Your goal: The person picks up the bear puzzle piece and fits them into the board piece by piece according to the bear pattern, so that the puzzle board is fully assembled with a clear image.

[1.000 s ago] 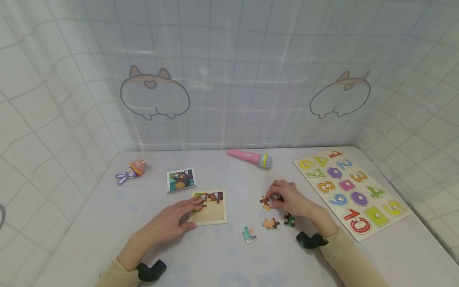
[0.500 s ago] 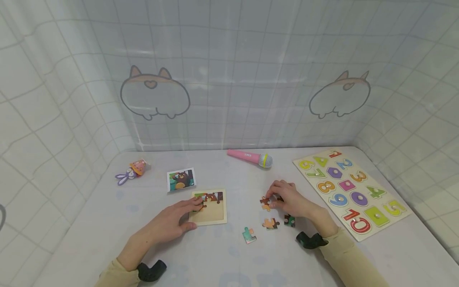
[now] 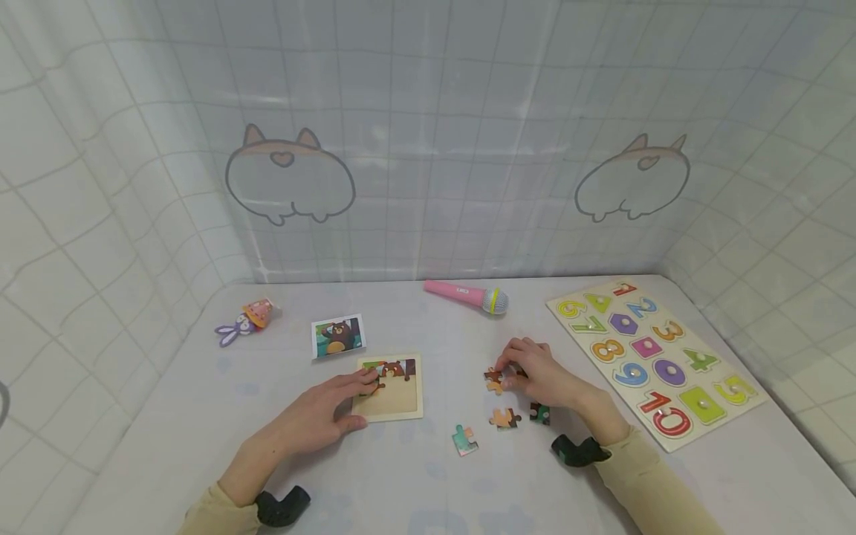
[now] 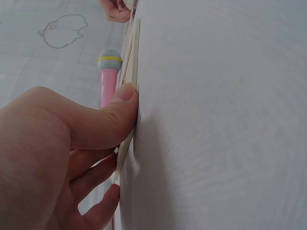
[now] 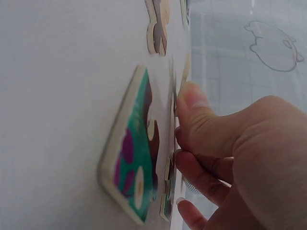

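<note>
My left hand (image 3: 328, 412) grips the lower left corner of a square wooden puzzle tray (image 3: 419, 386), thumb at the near edge and fingertips over the left side. Bear-picture pieces (image 3: 394, 367) fill the tray's top, and its lower part shows bare wood. To the right, my right hand (image 3: 545, 375) pinches a brown and orange puzzle piece (image 3: 494, 380) low at the table. Another brown piece is mostly hidden behind those fingers. Closer to me lie an orange and brown piece (image 3: 504, 418), a dark green piece (image 3: 539, 413) and a teal piece (image 3: 464, 440).
A bear picture card (image 3: 338, 336) lies behind the tray. Farther back are a pink toy microphone (image 3: 468, 295) and a purple rabbit toy (image 3: 244, 321). A number puzzle board (image 3: 658, 364) lies at the right. White curtains surround the table.
</note>
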A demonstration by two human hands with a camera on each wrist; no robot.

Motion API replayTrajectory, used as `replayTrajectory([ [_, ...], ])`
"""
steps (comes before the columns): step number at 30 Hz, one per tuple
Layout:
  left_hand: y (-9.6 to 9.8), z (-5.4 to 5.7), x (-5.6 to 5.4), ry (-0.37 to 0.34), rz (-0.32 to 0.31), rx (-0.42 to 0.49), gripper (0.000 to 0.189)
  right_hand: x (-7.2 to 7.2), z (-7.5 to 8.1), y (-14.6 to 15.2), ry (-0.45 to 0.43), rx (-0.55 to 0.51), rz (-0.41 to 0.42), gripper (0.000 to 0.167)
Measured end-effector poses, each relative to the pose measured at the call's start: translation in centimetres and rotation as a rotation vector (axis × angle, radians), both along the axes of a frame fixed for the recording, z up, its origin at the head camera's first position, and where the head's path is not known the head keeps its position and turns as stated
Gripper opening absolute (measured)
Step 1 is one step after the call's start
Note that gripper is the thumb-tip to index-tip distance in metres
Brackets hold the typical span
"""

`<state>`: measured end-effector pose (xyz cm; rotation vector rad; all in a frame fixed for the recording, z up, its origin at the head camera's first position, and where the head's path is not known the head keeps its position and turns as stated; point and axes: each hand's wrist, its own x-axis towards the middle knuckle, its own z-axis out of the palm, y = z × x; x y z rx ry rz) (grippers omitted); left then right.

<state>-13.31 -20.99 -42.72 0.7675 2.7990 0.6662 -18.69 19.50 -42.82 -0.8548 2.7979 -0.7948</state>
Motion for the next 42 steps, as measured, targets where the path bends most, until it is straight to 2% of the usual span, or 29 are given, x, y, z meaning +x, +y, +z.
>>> replayTrajectory([
  [11,0.1,-0.1,0.0,-0.001,-0.006,0.004,0.052,0.2,0.2,0.0,-0.010,-0.023,0.014,0.018],
  [24,0.1,-0.1,0.1,-0.011,0.010,0.007,0.051,0.8,0.5,-1.2,0.066,-0.066,0.076,0.019],
  [34,0.1,-0.3,0.1,0.016,0.001,0.018,0.050,1.5,1.3,-3.9,0.081,-0.094,0.111,0.018],
  [42,0.0,-0.2,0.1,0.035,-0.017,0.027,0.050,1.7,2.2,-7.8,0.113,-0.110,0.151,0.020],
])
